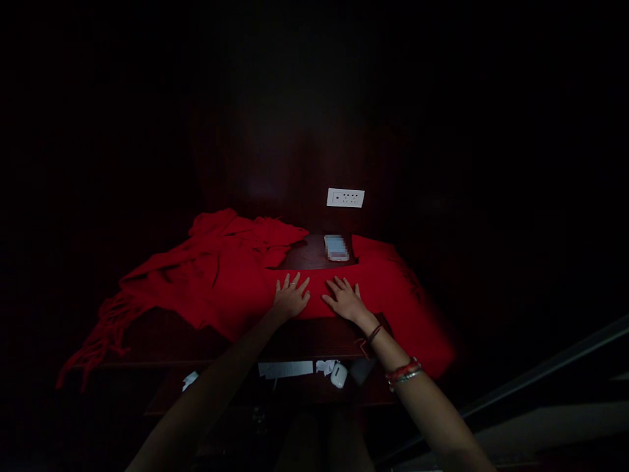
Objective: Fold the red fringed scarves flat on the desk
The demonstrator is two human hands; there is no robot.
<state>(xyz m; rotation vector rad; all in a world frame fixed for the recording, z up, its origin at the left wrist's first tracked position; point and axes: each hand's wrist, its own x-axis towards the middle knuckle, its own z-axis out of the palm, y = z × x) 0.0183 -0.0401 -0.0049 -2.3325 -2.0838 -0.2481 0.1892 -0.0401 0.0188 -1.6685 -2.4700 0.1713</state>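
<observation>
A red fringed scarf (236,288) lies across a dark wooden table. Its left part is bunched and rumpled, with tassels hanging at the front left; a flat strip crosses the middle, and the right part spreads toward the near edge. My left hand (291,298) rests flat on the middle strip, fingers spread, a ring on one finger. Beside it, a short gap to the right, my right hand (345,298) also lies on the cloth with its fingers apart. Bracelets circle the right wrist and forearm. Neither hand grips the fabric.
Behind the strip lies a phone (337,248) with a blurred screen. A white socket panel (345,197) is on the dark wall. Below the tabletop, an open drawer or shelf holds papers (285,370) and a white earbud case (339,375). The surroundings are very dark.
</observation>
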